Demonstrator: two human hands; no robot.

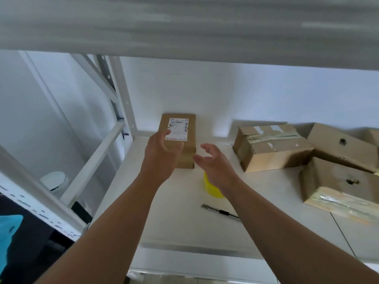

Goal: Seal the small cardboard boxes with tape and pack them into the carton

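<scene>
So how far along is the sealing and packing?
Done: on the right, the far box and the near box show tape along their seams. In hand: the left hand and right hand, both open, reach for the labelled box. Left: the yellow tape roll and knife lie on the shelf; no carton in view, so no packing shows.

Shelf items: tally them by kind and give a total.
Brown cardboard boxes: 4 (white-labelled one, taped one, two with a hole in the top)
Yellow tape roll: 1
Grey utility knife: 1
Total: 6
A brown sliver at the right edge may be a fifth box; too little of it shows to count.
</scene>
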